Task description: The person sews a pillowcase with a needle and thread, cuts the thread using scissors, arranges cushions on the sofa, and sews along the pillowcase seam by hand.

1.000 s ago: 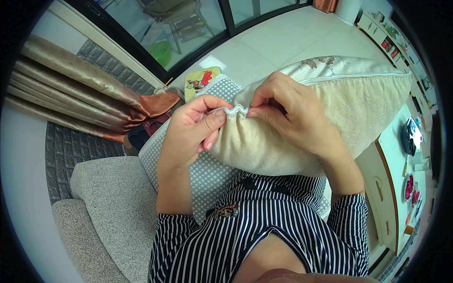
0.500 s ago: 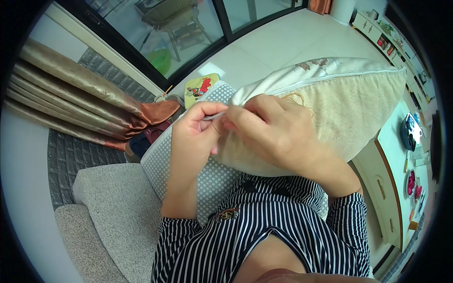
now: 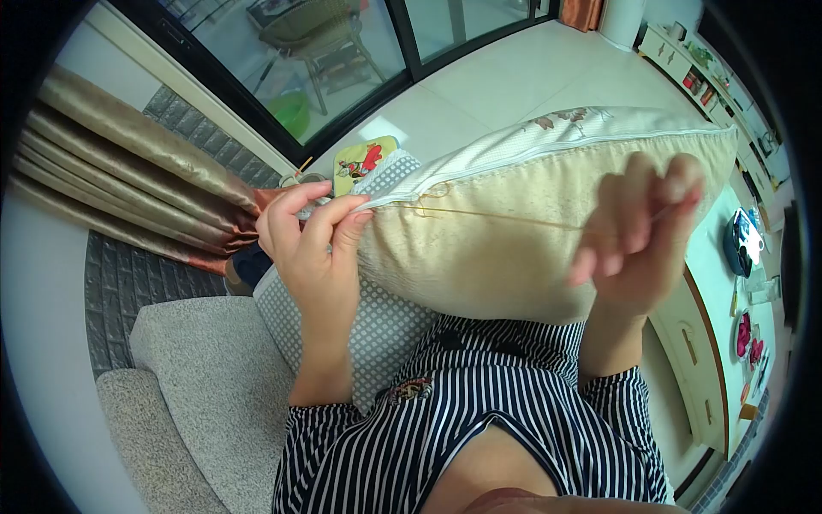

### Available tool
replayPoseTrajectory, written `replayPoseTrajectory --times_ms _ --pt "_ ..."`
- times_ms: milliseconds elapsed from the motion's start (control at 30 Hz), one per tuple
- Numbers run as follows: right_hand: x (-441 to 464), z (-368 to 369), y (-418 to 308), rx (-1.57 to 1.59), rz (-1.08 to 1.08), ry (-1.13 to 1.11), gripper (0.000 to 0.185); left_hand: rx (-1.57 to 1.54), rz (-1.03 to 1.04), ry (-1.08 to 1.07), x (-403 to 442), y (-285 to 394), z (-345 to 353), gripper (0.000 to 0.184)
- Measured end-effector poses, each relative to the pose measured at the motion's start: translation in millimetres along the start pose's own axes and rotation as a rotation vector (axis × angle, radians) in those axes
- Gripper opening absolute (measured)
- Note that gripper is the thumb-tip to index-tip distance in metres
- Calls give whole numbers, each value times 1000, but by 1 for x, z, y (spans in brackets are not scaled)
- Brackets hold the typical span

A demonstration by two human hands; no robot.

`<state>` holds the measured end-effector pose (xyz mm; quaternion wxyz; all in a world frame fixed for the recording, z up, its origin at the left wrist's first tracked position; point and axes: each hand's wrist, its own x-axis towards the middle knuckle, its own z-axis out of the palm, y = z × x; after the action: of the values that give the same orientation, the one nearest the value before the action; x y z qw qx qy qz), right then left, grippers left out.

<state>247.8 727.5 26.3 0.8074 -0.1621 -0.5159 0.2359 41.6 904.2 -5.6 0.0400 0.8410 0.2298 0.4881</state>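
Observation:
A large cushion [image 3: 514,257] with a beige underside and a white patterned top lies across my lap. My left hand [image 3: 312,231] pinches the cushion's seam edge at its left end between thumb and fingers. From the seam, a yellowish thread [image 3: 505,216] stretches taut to the right. My right hand [image 3: 642,231] is raised over the cushion's right part at the thread's far end, blurred by motion. A thin pale sliver at its pinched fingertips looks like a sewing needle. A small thread loop lies by the seam.
A dotted grey cover [image 3: 385,317] is under the cushion, beside a grey sofa arm [image 3: 210,377]. To the right stands a table with drawers [image 3: 693,343], holding a dark case [image 3: 743,244] and small items. A yellow cartoon-print seat [image 3: 364,163] is ahead, near the curtain [image 3: 137,163].
My right hand has moved away from my left, to the right, drawing the thread out taut. My left hand has shifted slightly left and still grips the cushion's edge.

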Motion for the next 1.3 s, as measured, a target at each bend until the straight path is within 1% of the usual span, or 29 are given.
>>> replayPoseTrajectory --times_ms 33,67,133,167,233,267,333,367,433,467,533,567,633,667,733,767,800,833,867,933,967,1033,1067,1100,1167,1200,1267,1300 --pt "1 -2 -10 103 2 32 27 66 48 -7 -1 -4 0 12" --pt "-2 -9 -19 118 -58 91 25 65 48 -8 -4 -11 1 12" --pt "-7 -25 -35 3 -207 227 21 -221 -223 -106 -12 -25 3 15" --pt "-7 -31 -41 -127 -295 303 19 -222 -224 -105 -12 -27 3 15" --pt "-7 -40 -49 -147 -329 311 19 -417 -375 -76 -10 -30 4 20" --pt "-7 -43 -50 -287 -355 315 20 -418 -376 -75 -10 -34 5 20" --pt "-8 -47 -53 -540 -395 319 22 -469 -313 -87 -9 -43 7 18" --pt "-9 -48 -53 -541 -395 319 22 -469 -314 -87 -9 -45 6 18" --pt "-11 -49 -51 -690 -447 313 22 -616 -384 -182 -8 -48 2 18" --pt "-12 -49 -50 -690 -447 313 22 -616 -384 -182 -8 -51 0 18" --pt "-14 -48 -49 -724 -409 358 22 -721 -511 -220 -9 -57 -2 18" --pt "-14 -46 -47 -722 -407 357 22 -719 -513 -219 -12 -61 -2 18" --pt "-11 -39 -40 -752 -391 306 20 -912 -517 -265 -17 -68 -2 18" --pt "-10 -32 -34 -749 -389 304 20 -909 -520 -262 -19 -67 -2 18" --pt "-10 -9 -13 -806 -230 408 19 -1192 -536 -212 -18 -55 1 19" --pt "-14 2 -3 -785 -143 386 20 -1192 -538 -210 -17 -50 1 19" --pt "-18 11 5 -840 -31 293 20 -1201 -589 -209 -16 -44 -1 20" --pt "-23 25 13 -830 93 261 21 -1209 -640 -207 -14 -41 -2 21" --pt "-24 27 19 -955 124 64 23 -1209 -643 -205 -13 -40 -3 21" --pt "-21 40 34 -1060 91 -97 24 -999 -543 -292 -11 -40 -4 20" --pt "-19 46 41 -1106 68 -177 25 -997 -547 -291 -11 -39 -6 20" --pt "-24 52 58 -1075 127 -115 27 -994 -513 -250 -12 -37 -8 17" --pt "-22 55 58 -1192 125 -142 30 -993 -516 -248 -12 -34 -9 17" --pt "-22 56 61 -1191 127 -145 30 -997 -522 -237 -11 -31 -11 16" --pt "-24 55 67 -1286 89 -224 32 -1003 -531 -224 -9 -29 -12 15" --pt "-23 54 68 -1286 90 -227 32 -1002 -531 -231 -9 -28 -13 15" --pt "-22 52 70 -1353 28 -255 33 -1002 -534 -236 -9 -27 -12 15" --pt "-22 52 69 -1354 31 -257 33 -1010 -538 -244 -9 -26 -12 12"
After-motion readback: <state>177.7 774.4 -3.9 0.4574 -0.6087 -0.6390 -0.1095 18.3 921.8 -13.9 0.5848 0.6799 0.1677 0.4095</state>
